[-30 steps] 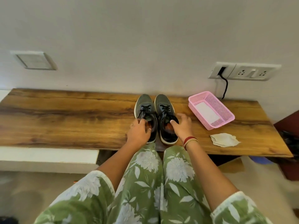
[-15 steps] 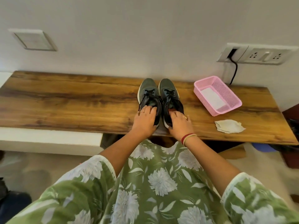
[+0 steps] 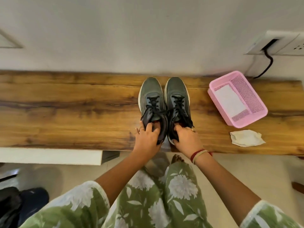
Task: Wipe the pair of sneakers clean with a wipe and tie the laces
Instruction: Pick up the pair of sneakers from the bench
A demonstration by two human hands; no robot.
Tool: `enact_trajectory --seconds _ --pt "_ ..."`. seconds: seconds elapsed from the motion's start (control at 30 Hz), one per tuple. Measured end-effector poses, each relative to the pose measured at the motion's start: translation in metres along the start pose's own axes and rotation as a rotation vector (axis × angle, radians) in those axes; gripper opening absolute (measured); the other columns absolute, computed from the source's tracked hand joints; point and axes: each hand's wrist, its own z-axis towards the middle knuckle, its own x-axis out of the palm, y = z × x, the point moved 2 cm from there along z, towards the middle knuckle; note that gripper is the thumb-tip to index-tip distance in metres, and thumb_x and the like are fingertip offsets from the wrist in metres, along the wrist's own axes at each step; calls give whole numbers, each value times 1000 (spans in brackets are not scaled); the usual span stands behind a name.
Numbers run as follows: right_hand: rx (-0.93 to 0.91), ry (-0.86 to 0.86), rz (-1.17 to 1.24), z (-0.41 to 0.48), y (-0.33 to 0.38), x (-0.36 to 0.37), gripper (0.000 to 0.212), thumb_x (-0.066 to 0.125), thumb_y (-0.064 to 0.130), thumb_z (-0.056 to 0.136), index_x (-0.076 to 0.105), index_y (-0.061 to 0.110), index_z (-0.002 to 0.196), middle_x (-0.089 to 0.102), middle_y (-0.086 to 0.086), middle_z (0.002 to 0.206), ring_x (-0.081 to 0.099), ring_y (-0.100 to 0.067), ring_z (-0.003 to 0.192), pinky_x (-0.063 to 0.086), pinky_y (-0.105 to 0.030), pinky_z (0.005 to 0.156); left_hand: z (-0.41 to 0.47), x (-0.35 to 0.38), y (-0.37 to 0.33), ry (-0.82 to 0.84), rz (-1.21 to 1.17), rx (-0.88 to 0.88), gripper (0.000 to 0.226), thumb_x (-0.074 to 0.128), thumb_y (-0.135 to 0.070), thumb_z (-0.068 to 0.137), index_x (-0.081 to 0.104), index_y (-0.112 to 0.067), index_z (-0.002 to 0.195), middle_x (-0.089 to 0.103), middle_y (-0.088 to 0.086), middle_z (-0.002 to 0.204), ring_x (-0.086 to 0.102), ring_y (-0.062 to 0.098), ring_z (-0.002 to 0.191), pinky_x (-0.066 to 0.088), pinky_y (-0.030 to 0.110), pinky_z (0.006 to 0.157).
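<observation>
Left hand (image 3: 146,139), right hand (image 3: 187,138) now around heels of sneakers (image 3: 151,94)

Wooden bench (image 3: 65,104) along pale wall (image 3: 131,38), grain dark-streaked. Pink mesh basket (image 3: 246,96) at bench's right end, set askew, near wall. White socket plate (image 3: 279,43) on wall above basket; black cable (image 3: 268,63) plugged in, hanging behind bench. White ledge (image 3: 49,156) below bench's left part. Dark bag (image 3: 9,206) on floor (image 3: 246,175), lower left.
</observation>
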Motion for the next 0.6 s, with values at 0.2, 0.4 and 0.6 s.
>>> enact_trajectory --seconds 0.2,0.4,0.6 --pt "17 -76 -29 -1 10 6 40 57 31 86 41 20 121 62 -3 109 52 -23 111 40 -41 91 7 -1 13 -91 -29 54 45 57 -43 87 50 -21 126 26 8 148 -5 37 145 6 62 112" --pt "20 -285 -12 -6 14 24 41 71 20 75 55 16 113 57 -4 116 50 -26 113 44 -44 92 11 8 32 -316 -88 196 45 72 -30 77 62 -15 117 49 11 134 16 33 145 11 49 112" --pt "6 -386 -69 0 14 34 35 75 19 73 62 14 105 61 -8 105 55 -28 104 48 -42 83 18 17 48 -431 -218 328 37 71 -20 75 64 -3 107 57 15 123 28 38 140 35 50 109"
